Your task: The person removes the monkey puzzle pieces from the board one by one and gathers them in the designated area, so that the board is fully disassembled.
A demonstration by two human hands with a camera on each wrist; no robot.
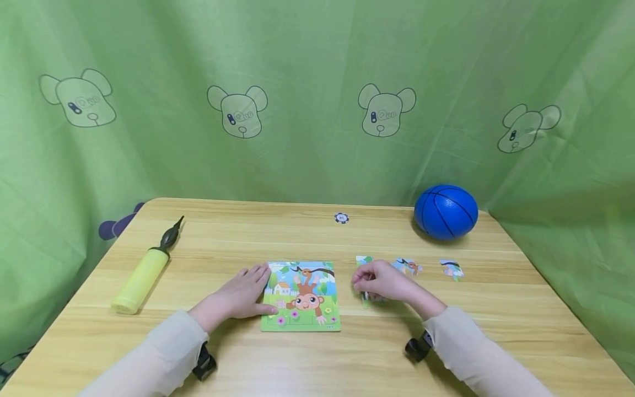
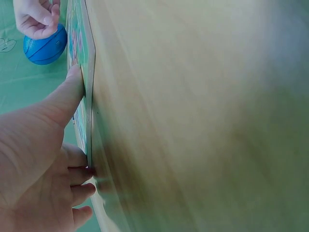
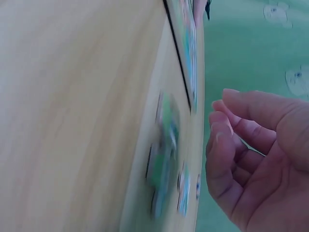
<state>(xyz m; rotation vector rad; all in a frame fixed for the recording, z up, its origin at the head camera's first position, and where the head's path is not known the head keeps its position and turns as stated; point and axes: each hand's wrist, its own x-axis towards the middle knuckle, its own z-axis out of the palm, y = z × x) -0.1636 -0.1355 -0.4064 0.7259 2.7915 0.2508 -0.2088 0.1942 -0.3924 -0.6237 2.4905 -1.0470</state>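
A monkey picture puzzle board (image 1: 301,296) lies flat on the wooden table (image 1: 317,358). My left hand (image 1: 238,295) rests flat beside it, straight fingers along the board's left edge. In the left wrist view, my left hand's (image 2: 67,135) thumb presses against the board's edge (image 2: 89,63). My right hand (image 1: 379,281) hovers just right of the board with curled fingers. A green puzzle piece (image 1: 365,298) lies under it. In the right wrist view my right hand (image 3: 251,145) holds nothing, and the blurred piece (image 3: 161,154) lies on the table apart from the fingers.
Three loose pieces lie right of the board: (image 1: 364,259), (image 1: 408,267), (image 1: 452,269). A blue ball (image 1: 446,212) sits at the back right. A yellow hand pump (image 1: 144,270) lies on the left, and a small dark disc (image 1: 341,218) near the back edge. Green curtains surround the table.
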